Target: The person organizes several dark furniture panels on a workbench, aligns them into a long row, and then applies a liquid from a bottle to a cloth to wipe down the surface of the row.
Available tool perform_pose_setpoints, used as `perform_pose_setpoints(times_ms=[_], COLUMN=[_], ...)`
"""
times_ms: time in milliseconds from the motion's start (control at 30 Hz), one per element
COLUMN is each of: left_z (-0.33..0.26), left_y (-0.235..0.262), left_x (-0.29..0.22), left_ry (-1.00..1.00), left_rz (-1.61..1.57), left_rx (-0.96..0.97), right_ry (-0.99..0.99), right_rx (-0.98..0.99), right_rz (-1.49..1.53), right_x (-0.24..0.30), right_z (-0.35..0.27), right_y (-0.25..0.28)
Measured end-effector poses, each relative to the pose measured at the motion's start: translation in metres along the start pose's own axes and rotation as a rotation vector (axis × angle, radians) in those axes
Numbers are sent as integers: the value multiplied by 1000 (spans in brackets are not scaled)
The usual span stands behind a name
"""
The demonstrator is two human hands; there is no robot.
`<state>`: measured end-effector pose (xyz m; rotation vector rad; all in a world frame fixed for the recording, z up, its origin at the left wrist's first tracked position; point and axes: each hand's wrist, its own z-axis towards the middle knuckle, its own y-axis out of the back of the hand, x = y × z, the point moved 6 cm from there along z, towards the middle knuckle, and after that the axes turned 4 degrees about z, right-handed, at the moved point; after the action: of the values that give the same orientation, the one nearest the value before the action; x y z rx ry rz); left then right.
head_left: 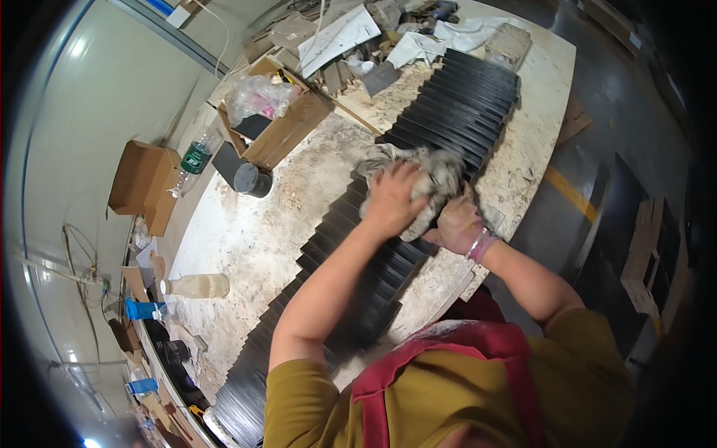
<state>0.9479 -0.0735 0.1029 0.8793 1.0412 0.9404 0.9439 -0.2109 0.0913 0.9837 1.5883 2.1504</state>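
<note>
A grey, crumpled rag (426, 179) sits near the middle of the frame, a little above the center. It lies on top of a long row of black flat strips (448, 112) that overlap like steps. The row runs from the upper right of the frame down to the lower left.

The left hand (392, 200) presses down on the left part of the rag, with its fingers spread over the cloth. The right hand (457, 224) is just beside it, at the lower right edge of the rag, and grips the cloth from that side. The two hands are close together, both on the rag. A pink band (479, 245) goes around the right wrist.

The strips rest on a pale, speckled table (261, 231) that looks dusty. In the upper left of the table stands an open brown cardboard box (287, 127) with a clear plastic bag (258, 95) in it. Just below the box is a small black round pot (252, 179). A clear bottle with a green label (193, 160) lies to the left of the pot. Farther down on the left lies a bottle of cloudy pale liquid (198, 285). White papers and scraps (340, 33) are piled at the top of the frame.
</note>
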Motion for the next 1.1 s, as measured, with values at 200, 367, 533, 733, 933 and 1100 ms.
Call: perform_pose_setpoints(times_ms=[200,367,533,733,933,1100], left_z=[7,53,84,89,130,129], left_y=[24,47,-51,-26,-61,-52], left_x=[138,35,-46,96,-29,25], left_ry=[625,208,10,612,170,526], left_rz=[-91,-137,89,101,-39,222], left_rx=[-146,-268,18,90,100,-126], right_ry=[-4,-208,-115,-136,45,126], right_rx=[14,-148,57,26,-63,-40], right_rz=[-11,23,-143,80,210,45], right_x=[2,-75,-134,-131,-193,-175], right_z=[5,23,42,44,52,62], right_y=[1,49,12,29,26,44])
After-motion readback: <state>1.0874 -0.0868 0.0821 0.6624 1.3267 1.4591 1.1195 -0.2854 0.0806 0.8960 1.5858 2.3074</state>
